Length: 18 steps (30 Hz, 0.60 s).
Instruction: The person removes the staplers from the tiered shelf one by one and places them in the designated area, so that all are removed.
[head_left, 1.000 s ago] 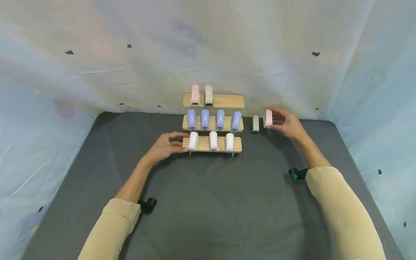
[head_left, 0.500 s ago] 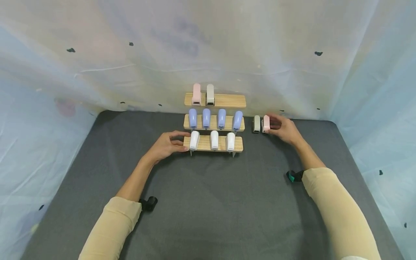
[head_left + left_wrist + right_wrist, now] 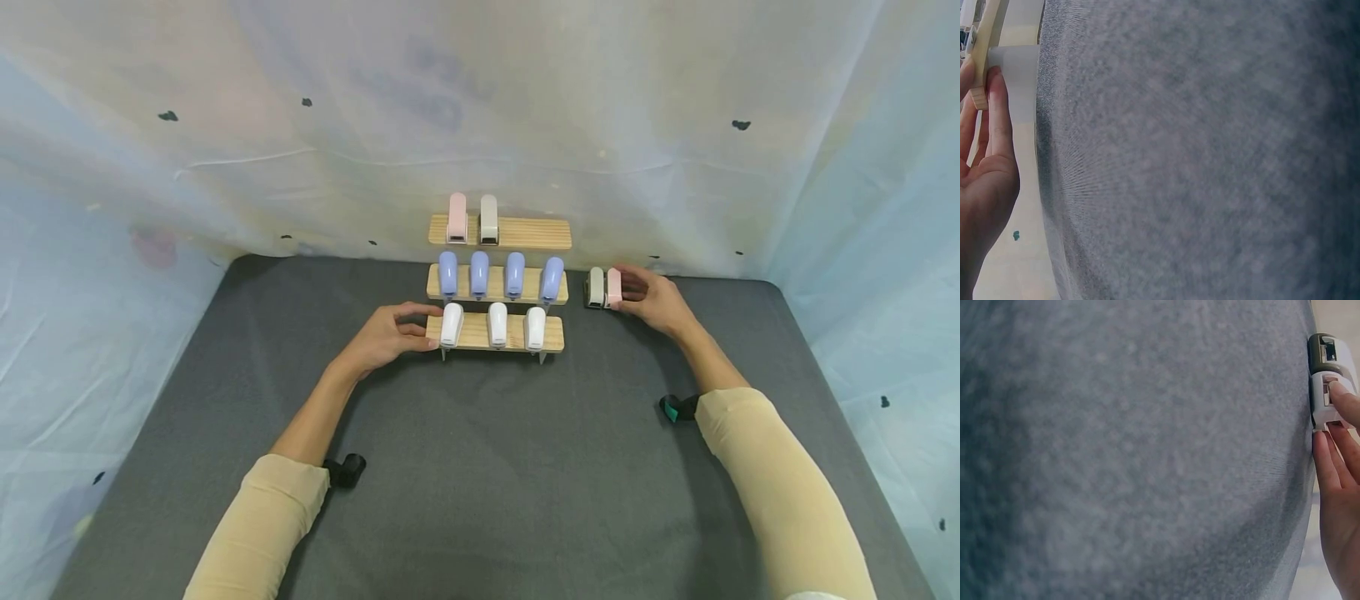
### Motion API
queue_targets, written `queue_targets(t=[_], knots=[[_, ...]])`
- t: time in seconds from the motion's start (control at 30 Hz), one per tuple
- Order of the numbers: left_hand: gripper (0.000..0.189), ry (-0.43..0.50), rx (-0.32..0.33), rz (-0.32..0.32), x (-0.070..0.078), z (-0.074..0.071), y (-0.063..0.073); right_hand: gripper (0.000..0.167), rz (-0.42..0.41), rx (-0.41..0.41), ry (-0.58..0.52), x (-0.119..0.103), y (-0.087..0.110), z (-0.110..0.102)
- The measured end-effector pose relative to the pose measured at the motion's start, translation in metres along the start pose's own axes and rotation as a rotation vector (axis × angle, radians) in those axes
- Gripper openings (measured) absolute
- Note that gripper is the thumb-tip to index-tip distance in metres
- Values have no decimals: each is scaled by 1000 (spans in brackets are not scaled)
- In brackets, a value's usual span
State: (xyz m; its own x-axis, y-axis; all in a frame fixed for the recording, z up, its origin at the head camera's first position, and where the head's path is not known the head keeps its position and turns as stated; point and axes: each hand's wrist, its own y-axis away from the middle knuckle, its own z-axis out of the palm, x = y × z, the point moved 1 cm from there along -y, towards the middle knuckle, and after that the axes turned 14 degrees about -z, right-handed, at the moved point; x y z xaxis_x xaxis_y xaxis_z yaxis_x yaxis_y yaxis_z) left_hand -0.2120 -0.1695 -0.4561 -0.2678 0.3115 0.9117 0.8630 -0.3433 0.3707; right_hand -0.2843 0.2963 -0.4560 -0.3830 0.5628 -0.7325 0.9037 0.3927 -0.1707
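My left hand (image 3: 384,337) pinches the left end of the lowest wooden shelf board (image 3: 516,332), thumb on one face and fingers on the other in the left wrist view. A white stapler (image 3: 452,325) stands on that board near my fingertips. At the back right, my right hand (image 3: 656,300) grips a small pink stapler (image 3: 613,287) on the table. Close against its left side stands a grey-green stapler (image 3: 596,287). In the right wrist view my thumb lies on the front of the held stapler (image 3: 1321,403), and the grey-green one (image 3: 1329,353) sits beside it.
Two further boards rise behind: a middle board (image 3: 495,283) with several blue staplers (image 3: 480,273), and a top board (image 3: 536,232) carrying a pink stapler (image 3: 457,218) and a grey one (image 3: 489,220). A cloth curtain hangs behind the grey table (image 3: 480,467).
My right hand has moved the pink stapler down and left until it stands beside the grey-green one. My left hand keeps its hold on the shelf board.
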Motion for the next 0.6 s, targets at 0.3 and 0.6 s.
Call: queue_targets(t=[0.3,0.6], knots=[[57,-4,9,-16,1,0,1,72,7,22,-46,3,0,0],[56,-7,5,-12,2,1,2,72,17,25,-71,4,2,2]])
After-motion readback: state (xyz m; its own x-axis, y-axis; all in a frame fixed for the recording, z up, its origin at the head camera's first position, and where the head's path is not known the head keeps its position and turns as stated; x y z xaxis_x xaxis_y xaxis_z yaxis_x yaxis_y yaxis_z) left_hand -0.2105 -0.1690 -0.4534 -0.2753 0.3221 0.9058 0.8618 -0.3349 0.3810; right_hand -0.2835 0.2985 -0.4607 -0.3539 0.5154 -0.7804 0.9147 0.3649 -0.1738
